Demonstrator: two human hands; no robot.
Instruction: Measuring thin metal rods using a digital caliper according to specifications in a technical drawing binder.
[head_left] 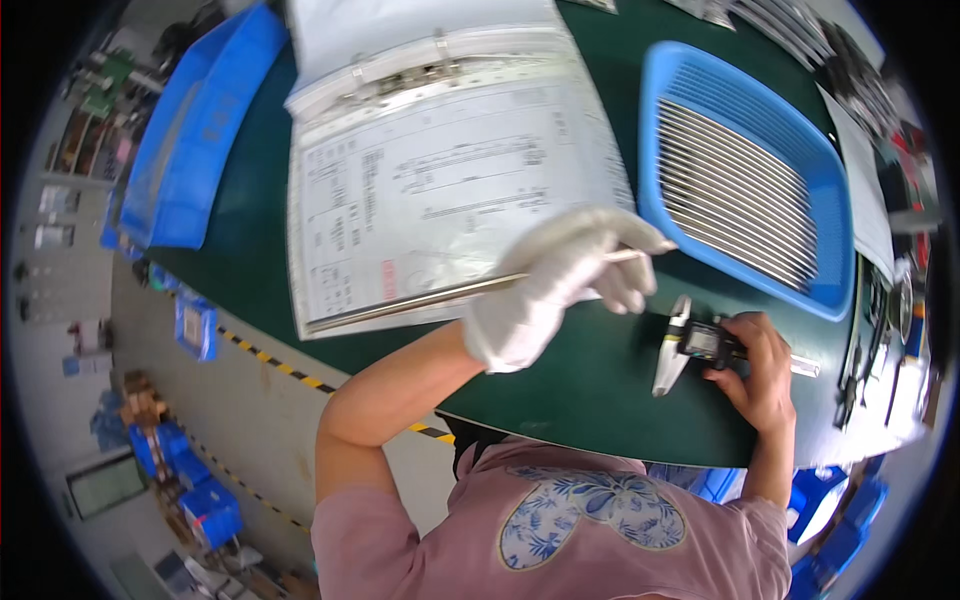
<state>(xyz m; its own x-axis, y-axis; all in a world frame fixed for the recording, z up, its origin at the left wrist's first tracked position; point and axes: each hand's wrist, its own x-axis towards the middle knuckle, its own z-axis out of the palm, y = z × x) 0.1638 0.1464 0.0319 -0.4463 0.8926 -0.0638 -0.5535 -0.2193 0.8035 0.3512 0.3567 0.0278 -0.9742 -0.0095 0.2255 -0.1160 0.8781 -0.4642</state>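
My left hand point(565, 275), in a white glove, is closed round a thin metal rod point(420, 298). The rod slants across the lower part of an open ring binder point(345, 205), its far-left end over the page's lower left corner. Bare and gripping a digital caliper point(705, 343), my right hand point(757, 375) rests low over the green table. The caliper's jaws point left, and nothing shows between them. Beyond my right hand is a blue plastic basket point(845, 215) with many similar metal rods point(735, 190) lying side by side in it.
A blue bin point(185, 135) stands at the table's left edge. Several tools point(875, 340) lie at the far right beside white sheets. The green table point(570, 405) ends just in front of my body. Blue boxes point(205, 515) and striped floor tape point(275, 365) show at left below.
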